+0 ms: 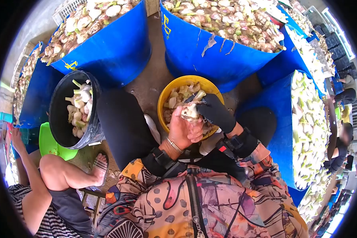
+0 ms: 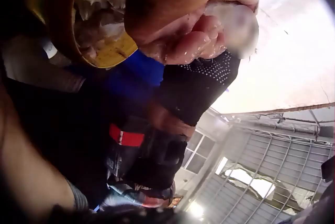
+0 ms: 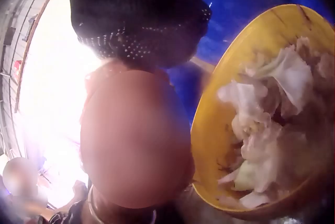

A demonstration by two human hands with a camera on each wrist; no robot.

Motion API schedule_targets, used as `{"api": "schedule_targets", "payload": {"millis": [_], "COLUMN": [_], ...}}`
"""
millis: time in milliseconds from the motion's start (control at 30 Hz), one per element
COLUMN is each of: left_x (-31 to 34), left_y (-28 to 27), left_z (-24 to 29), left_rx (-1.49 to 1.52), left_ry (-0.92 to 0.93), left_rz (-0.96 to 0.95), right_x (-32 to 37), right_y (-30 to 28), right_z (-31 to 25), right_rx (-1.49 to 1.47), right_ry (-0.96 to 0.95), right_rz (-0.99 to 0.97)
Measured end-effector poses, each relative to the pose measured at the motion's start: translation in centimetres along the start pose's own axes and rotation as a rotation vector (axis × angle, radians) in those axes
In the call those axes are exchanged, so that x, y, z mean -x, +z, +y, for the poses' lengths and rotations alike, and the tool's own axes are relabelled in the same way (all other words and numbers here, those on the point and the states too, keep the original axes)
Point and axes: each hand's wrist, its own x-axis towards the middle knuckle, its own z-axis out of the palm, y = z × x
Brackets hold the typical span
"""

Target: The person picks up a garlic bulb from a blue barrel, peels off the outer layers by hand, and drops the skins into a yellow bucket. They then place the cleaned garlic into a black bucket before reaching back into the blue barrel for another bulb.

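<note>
A pale bulb (image 1: 190, 111) with a short green stalk is held over a yellow bucket (image 1: 165, 95) between my knees. My bare left hand (image 1: 184, 129) grips the bulb from below, fingers curled round it. My right hand (image 1: 210, 111), in a black dotted glove, curls over the bulb's top and right side. In the left wrist view the left hand's fingers (image 2: 188, 41) wrap the blurred white bulb (image 2: 238, 28), with the glove (image 2: 201, 85) just under it. The right wrist view shows the glove (image 3: 136, 15), the back of the left hand (image 3: 136, 140) and peelings (image 3: 272, 114) in the bucket (image 3: 212, 124).
A black bucket (image 1: 61, 115) of trimmed bulbs stands at my left knee. Big blue bins (image 1: 119, 51) heaped with bulbs ring the front and right (image 1: 283, 99). Another person's bare leg and sandalled foot (image 1: 99, 166) lie at lower left, near a green tub (image 1: 47, 144).
</note>
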Motion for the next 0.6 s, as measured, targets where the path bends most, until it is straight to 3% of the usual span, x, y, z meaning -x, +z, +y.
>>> {"api": "schedule_targets", "payload": {"millis": [100, 200, 300, 333, 433, 467, 567, 600], "left_x": [-0.2, -0.1, 0.0, 0.0, 0.0, -0.1, -0.5, -0.5], "left_y": [0.0, 0.6, 1.0, 1.0, 2.0, 1.4, 0.7, 0.6], "left_z": [-0.3, -0.6, -1.0, -1.1, -0.3, 0.1, 0.3, 0.2], "left_rx": [0.031, 0.018, -0.043, -0.024, -0.188, -0.176, -0.343, -0.338], "left_ry": [-0.036, -0.077, -0.133, -0.128, -0.072, -0.035, 0.229, 0.26], "left_rz": [-0.01, -0.072, -0.195, -0.218, 0.176, 0.276, 0.557, 0.534], "right_x": [0.1, -0.1, 0.6, 0.5, -0.4, -0.7, -1.2, -1.2], "right_y": [-0.1, -0.3, -0.4, -0.3, -0.6, 0.2, 0.1, 0.7], "right_z": [1.5, 1.9, 1.2, 1.2, 1.6, 2.4, 0.8, 0.6], "right_rx": [0.127, -0.455, -0.744, -0.678, -0.265, -0.681, 0.046, 0.057], "right_ry": [-0.092, -0.076, 0.042, 0.01, -0.199, 0.097, 0.029, 0.049], "right_rz": [0.056, -0.107, -0.139, -0.126, -0.045, 0.093, 0.268, 0.353]}}
